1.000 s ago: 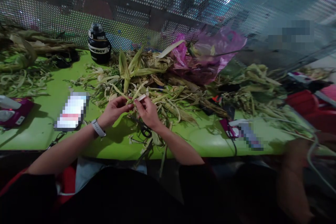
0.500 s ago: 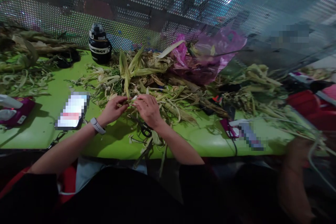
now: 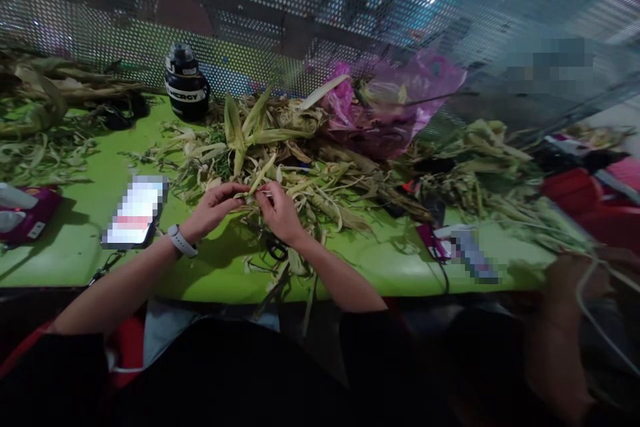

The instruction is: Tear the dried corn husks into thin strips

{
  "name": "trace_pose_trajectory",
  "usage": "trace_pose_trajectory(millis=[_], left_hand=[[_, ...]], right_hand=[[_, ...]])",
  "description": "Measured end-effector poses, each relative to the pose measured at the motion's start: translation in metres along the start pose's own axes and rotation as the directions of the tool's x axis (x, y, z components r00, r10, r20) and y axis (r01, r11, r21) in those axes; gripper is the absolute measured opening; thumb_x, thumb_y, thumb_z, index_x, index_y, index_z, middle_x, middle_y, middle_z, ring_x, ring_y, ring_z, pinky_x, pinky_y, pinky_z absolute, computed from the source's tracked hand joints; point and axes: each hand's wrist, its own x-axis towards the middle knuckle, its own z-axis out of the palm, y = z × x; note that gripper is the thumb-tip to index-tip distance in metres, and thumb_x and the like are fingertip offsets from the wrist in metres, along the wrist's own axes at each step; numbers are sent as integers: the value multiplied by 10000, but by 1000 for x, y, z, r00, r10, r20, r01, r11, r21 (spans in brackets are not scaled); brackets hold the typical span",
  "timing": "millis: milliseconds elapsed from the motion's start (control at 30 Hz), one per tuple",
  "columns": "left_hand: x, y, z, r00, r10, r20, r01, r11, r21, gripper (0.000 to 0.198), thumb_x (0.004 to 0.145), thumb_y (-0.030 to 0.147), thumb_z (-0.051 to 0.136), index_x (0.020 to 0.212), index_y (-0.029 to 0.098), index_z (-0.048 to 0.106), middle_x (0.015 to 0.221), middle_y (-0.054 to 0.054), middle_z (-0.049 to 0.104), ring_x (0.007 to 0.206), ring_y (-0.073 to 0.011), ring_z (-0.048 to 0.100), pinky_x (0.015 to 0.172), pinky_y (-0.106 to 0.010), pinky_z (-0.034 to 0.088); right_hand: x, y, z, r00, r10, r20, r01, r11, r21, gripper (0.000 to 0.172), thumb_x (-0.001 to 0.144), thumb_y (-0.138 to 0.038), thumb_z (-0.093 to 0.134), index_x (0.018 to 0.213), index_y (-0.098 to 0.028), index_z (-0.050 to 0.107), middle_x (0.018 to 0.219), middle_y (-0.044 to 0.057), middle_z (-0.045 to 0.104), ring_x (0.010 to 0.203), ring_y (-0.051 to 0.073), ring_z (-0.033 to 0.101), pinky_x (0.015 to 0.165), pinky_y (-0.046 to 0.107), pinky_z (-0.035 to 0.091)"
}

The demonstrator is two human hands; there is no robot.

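The black jar (image 3: 187, 89) reads "ENERGY" in white letters.

Head view, down over table (image 3: 100, 187)

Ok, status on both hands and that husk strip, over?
Both shut: left hand and right hand pinch one pale husk strip. Husk pile close behind, on green table.
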Motion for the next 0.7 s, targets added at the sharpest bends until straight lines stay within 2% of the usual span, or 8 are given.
trace_pose_trajectory(millis=[67, 200, 267, 367, 500, 633, 700], left_hand=[[-1, 0, 2, 1000, 11, -8, -11, 1000, 25, 308, 795, 305, 640, 1078, 192, 690, 971, -51, 700, 876, -189, 640, 803, -308, 508], [0, -4, 6, 991, 128, -30, -122, 981, 150, 373, 793, 357, 683, 1122, 181, 662, 1111, -82, 673, 1048, -229, 610, 947, -357, 464], [1, -5, 7, 986, 166, -19, -161, 975, 151, 377, 824, 360, 657, 1158, 186, 647, 1158, -86, 661, 1088, -229, 598, 984, -366, 444], [1, -5, 7, 983, 182, 2, -181, 978, 103, 404, 849, 354, 635, 1222, 200, 610, 1222, -87, 636, 1128, -226, 583, 1004, -363, 435], [1, -5, 6, 983, 181, 32, -183, 980, 79, 432, 863, 351, 621, 1270, 218, 570, 1290, -88, 591, 1182, -226, 550, 1017, -353, 422], [2, -7, 6, 987, 155, 37, -158, 984, 78, 431, 853, 351, 633, 1263, 233, 573, 1260, -74, 597, 1140, -214, 562, 993, -335, 429], [3, -8, 6, 991, 130, 19, -130, 991, 11, 428, 822, 352, 670, 1221, 222, 586, 1192, -75, 622, 1082, -206, 585, 949, -330, 455]], right_hand=[[0, 0, 1, 999, 36, 14, -37, 997, 67, 258, 926, -454, 455, 910, -204, 519, 673, -9, 580, 595, 140, 555, 579, 256, 419], [1, 2, 2, 995, 93, 36, -99, 972, 214, 241, 913, -458, 474, 898, -217, 486, 611, -34, 531, 550, 125, 533, 533, 240, 410], [2, 1, 3, 990, 127, 55, -138, 942, 307, 246, 900, -468, 489, 895, -223, 466, 564, -57, 495, 493, 110, 505, 490, 228, 395], [4, -3, 3, 977, 188, 99, -212, 872, 441, 289, 861, -497, 539, 876, -228, 437, 533, -84, 477, 415, 84, 462, 419, 209, 360], [5, -9, 2, 950, 253, 184, -312, 788, 530, 360, 817, -551, 583, 849, -233, 419, 440, -121, 435, 304, 67, 373, 317, 198, 267], [5, -11, 1, 925, 294, 239, -379, 703, 602, 410, 775, -582, 627, 852, -240, 414, 393, -137, 426, 259, 66, 341, 281, 189, 214], [6, -11, -1, 917, 306, 254, -396, 649, 649, 400, 774, -564, 640, 850, -238, 422, 386, -140, 423, 252, 55, 318, 291, 179, 224]])
